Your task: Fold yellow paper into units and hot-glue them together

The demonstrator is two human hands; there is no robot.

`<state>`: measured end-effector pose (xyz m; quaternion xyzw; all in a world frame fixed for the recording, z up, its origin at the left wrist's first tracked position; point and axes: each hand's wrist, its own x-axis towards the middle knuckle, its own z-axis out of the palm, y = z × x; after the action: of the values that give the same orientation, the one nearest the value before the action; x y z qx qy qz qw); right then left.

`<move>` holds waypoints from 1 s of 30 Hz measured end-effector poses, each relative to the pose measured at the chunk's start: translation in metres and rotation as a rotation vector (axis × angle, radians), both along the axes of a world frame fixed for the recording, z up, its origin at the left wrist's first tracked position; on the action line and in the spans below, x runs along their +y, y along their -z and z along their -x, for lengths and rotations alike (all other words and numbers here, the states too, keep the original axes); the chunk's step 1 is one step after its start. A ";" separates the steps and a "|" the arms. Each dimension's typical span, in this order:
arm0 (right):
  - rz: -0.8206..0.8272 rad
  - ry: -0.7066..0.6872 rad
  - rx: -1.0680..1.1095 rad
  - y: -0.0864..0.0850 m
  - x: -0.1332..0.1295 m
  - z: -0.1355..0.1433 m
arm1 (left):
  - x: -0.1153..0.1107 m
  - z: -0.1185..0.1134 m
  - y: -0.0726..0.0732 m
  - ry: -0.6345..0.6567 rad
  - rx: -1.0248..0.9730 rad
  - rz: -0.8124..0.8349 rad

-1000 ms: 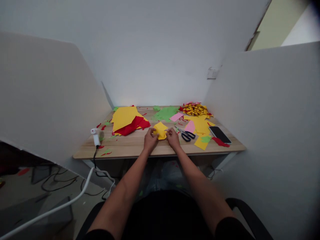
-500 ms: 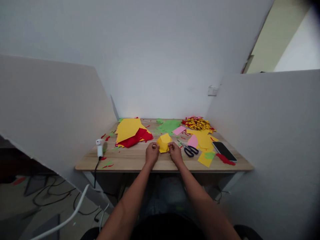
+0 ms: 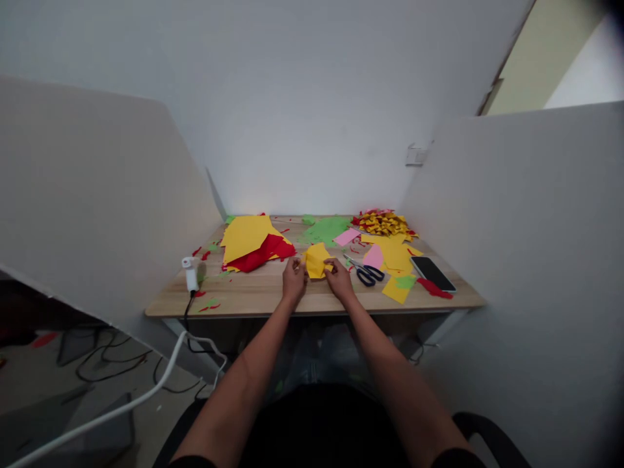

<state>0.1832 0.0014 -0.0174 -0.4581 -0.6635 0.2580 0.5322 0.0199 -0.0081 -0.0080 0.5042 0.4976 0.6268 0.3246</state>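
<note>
A piece of yellow paper [image 3: 317, 261], creased and partly folded, is held up just above the table between my two hands. My left hand [image 3: 295, 278] pinches its left edge. On the other side, my right hand [image 3: 337, 277] grips the right edge between thumb and fingers. Dark-handled scissors [image 3: 369, 275] lie to the right of my right hand, their blades pointing away to the left. Left of my left hand, a red sheet [image 3: 266, 252] sticks out from under large yellow sheets [image 3: 247, 239].
Green paper [image 3: 327, 230] and pink pieces [image 3: 347, 236] lie behind. A heap of folded yellow and red paper [image 3: 385, 225] stands back right. At right lie a phone [image 3: 432, 273] and yellow scraps [image 3: 397, 289]. A white corded device [image 3: 190, 274] stands left. Partitions [image 3: 97, 195] flank the table [image 3: 244, 292].
The yellow paper's folds have shifted, and its outline looks different between my fingers. My view has tilted down slightly, so the table sits higher.
</note>
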 end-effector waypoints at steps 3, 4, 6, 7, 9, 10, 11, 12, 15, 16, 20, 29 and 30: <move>-0.016 -0.055 -0.036 0.000 -0.001 0.001 | 0.001 0.002 -0.001 0.017 0.028 -0.025; -0.021 -0.064 -0.044 0.001 0.000 0.001 | 0.001 0.002 -0.001 0.026 0.037 -0.032; -0.028 -0.068 -0.054 0.002 0.000 0.001 | 0.000 0.003 -0.002 0.040 0.049 -0.042; -0.030 -0.067 -0.058 0.003 0.001 0.001 | -0.001 0.003 -0.002 0.043 0.049 -0.045; -0.032 -0.063 -0.062 0.004 0.002 0.001 | -0.003 0.002 -0.002 0.034 0.035 -0.047; -0.032 -0.061 -0.061 0.004 0.002 0.001 | -0.004 0.002 -0.003 0.026 0.022 -0.043; -0.032 -0.059 -0.058 0.004 0.002 0.001 | -0.004 0.002 -0.003 0.018 0.008 -0.034; -0.031 -0.059 -0.054 0.004 0.003 0.000 | -0.005 0.002 -0.003 0.012 -0.006 -0.022; -0.019 -0.065 -0.039 0.004 0.003 0.001 | -0.006 0.003 -0.003 0.003 -0.037 0.015; -0.014 -0.070 -0.034 0.004 0.003 0.001 | -0.006 0.003 -0.004 0.005 -0.042 0.022; 0.006 -0.088 -0.003 0.002 0.002 0.002 | -0.006 0.003 -0.007 0.050 -0.045 0.030; 0.022 -0.078 0.137 0.002 -0.001 0.002 | -0.012 -0.002 -0.012 0.151 -0.042 0.053; 0.023 -0.076 0.145 0.002 -0.001 0.002 | -0.011 -0.001 -0.012 0.134 -0.048 0.045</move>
<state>0.1811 0.0004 -0.0197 -0.4187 -0.6371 0.3182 0.5635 0.0208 -0.0194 0.0038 0.5136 0.4687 0.6043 0.3890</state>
